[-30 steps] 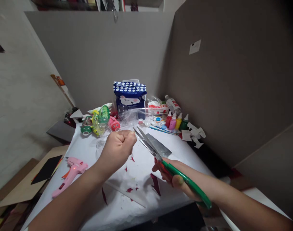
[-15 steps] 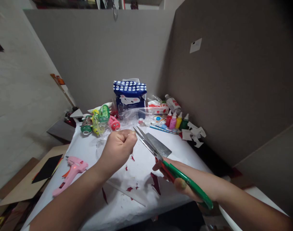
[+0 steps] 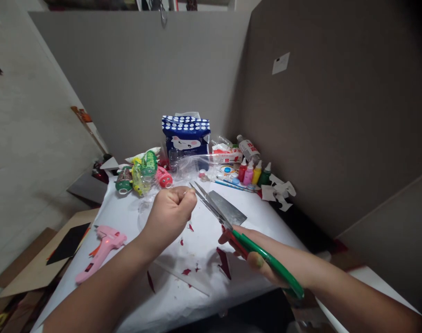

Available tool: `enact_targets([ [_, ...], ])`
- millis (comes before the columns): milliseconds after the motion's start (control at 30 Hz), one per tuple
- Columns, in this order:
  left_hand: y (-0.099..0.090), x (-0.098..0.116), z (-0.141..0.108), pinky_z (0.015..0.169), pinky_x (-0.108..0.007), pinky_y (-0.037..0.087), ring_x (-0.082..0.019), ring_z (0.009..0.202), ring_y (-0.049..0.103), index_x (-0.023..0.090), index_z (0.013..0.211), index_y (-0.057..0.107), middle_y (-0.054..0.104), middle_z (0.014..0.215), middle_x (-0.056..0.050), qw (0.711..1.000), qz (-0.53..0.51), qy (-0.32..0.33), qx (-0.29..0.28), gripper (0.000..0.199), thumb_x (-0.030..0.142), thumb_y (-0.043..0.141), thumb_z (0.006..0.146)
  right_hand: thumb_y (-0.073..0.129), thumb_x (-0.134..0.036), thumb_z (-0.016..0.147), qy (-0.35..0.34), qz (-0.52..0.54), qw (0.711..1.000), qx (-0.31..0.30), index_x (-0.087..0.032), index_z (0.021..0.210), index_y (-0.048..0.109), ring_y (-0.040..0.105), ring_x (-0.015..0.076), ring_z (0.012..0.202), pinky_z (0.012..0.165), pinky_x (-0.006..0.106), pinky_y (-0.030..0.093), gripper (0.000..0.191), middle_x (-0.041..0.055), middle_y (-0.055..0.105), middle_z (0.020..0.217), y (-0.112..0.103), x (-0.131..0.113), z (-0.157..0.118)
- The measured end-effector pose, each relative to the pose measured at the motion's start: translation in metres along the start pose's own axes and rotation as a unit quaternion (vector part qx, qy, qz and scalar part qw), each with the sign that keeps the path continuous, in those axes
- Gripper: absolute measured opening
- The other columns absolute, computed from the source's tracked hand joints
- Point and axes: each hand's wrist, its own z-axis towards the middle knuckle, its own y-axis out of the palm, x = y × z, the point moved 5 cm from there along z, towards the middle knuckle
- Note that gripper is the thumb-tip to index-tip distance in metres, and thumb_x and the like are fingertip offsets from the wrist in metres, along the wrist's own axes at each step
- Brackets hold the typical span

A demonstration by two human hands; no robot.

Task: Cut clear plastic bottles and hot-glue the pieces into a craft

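In my right hand (image 3: 252, 254) is a pair of scissors (image 3: 266, 259) with green and red handles; the blades are slightly parted and point up and to the left. Their tips come close to the thumb of my left hand (image 3: 172, 208). That hand is closed in a fist above the table, and whatever its fingers pinch is hidden or too small to name. Beneath the hands, several dark red scraps (image 3: 223, 263) lie on the white-covered table (image 3: 127, 305). A grey metal plate (image 3: 228, 208) rests behind the scissors.
A pink glue gun (image 3: 105, 249) lies at the left. Decorated bottle figures (image 3: 148, 164) and a blue polka-dot bag (image 3: 186, 138) stand at the back. Paint bottles (image 3: 248, 173), brushes (image 3: 231, 184) and white paper scraps (image 3: 282, 192) are at the back right. Cardboard (image 3: 27, 273) sits beyond the left edge.
The view has shifted very slightly. Both hands and the scissors keep nearly the same pose.
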Motion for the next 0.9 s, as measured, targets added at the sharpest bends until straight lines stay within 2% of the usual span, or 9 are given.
enact_targets([
  [267,0.001,-0.002,-0.001,0.041,-0.020,0.024,-0.006,0.041,0.031,0.020,0.046,0.036,0.038,0.043,0.005,1.000,-0.013,-0.009,-0.013,0.034,0.024,0.045,0.079,0.026,-0.081,0.085,-0.012,-0.008,0.999,0.041,-0.017,0.107,0.054,0.049,0.0182,0.078,0.073,0.032,0.046,0.073,0.0060,0.056,0.093,0.000,0.001,0.004],
  [467,0.004,-0.009,0.000,0.040,-0.020,0.024,-0.006,0.041,0.029,0.020,0.048,0.034,0.037,0.044,0.006,0.998,-0.053,-0.014,-0.035,0.032,0.021,0.045,0.078,0.031,-0.082,0.083,0.018,0.014,0.999,0.047,-0.018,0.107,0.055,0.046,0.0171,0.075,0.066,0.029,0.043,0.073,0.0037,0.054,0.087,0.000,0.005,0.003],
  [900,0.005,-0.013,0.001,0.041,-0.020,0.025,-0.006,0.042,0.031,0.019,0.050,0.035,0.035,0.046,0.006,0.992,-0.109,-0.017,-0.064,0.037,0.023,0.046,0.085,0.037,-0.094,0.067,0.058,0.088,0.992,0.071,-0.018,0.088,0.052,0.043,0.0148,0.067,0.058,0.026,0.039,0.080,0.0016,0.051,0.077,0.006,0.005,0.006],
])
